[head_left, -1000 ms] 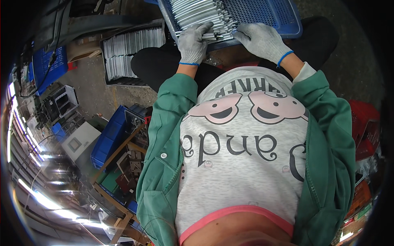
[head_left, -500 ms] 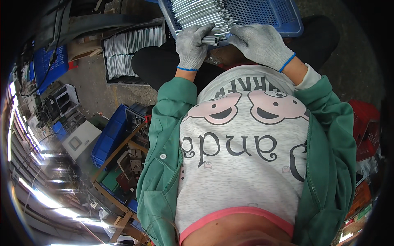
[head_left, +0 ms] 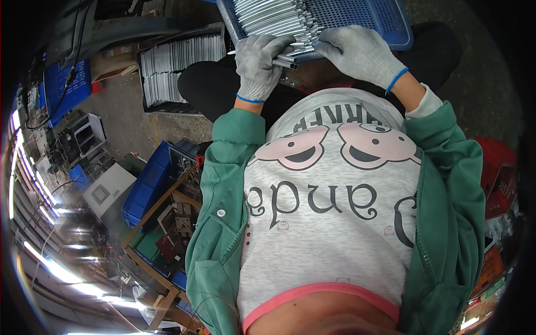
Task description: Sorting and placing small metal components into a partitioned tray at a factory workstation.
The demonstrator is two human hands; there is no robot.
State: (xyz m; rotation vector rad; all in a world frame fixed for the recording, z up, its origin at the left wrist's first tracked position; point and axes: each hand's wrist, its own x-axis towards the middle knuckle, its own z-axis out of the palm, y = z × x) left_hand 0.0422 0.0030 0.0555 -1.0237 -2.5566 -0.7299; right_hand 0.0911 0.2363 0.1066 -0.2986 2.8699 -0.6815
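**Metal rods held at the near edge of the blue tray**

The metal rods (head_left: 273, 17) lie side by side in a blue perforated plastic tray (head_left: 368, 17), which seems to rest on the person's lap, on the dark trousers. The rods fill the left part of the tray, and the right part shows its bare grid floor. Probably they are laid in parallel so that a few can be taken from the near edge without disturbing the others.

The left hand (head_left: 257, 64), in a grey knitted glove with a blue cuff line, is closed around a small bundle of rods (head_left: 285, 58) at the near rim of the tray. The fingers wrap over the bundle, and its ends stick out to the right of the fist. The right hand (head_left: 360, 53), in the same kind of glove, lies with curved fingers on the rod ends just beside the left hand. It touches them, but I cannot tell if it really grips any. I think this hand steadies or evens the ends while the other one holds the bundle tight.

On the floor to the left, a dark box with more metal pieces in rows (head_left: 176, 64) stands well apart from both hands. Farther left are blue crates (head_left: 148, 184).
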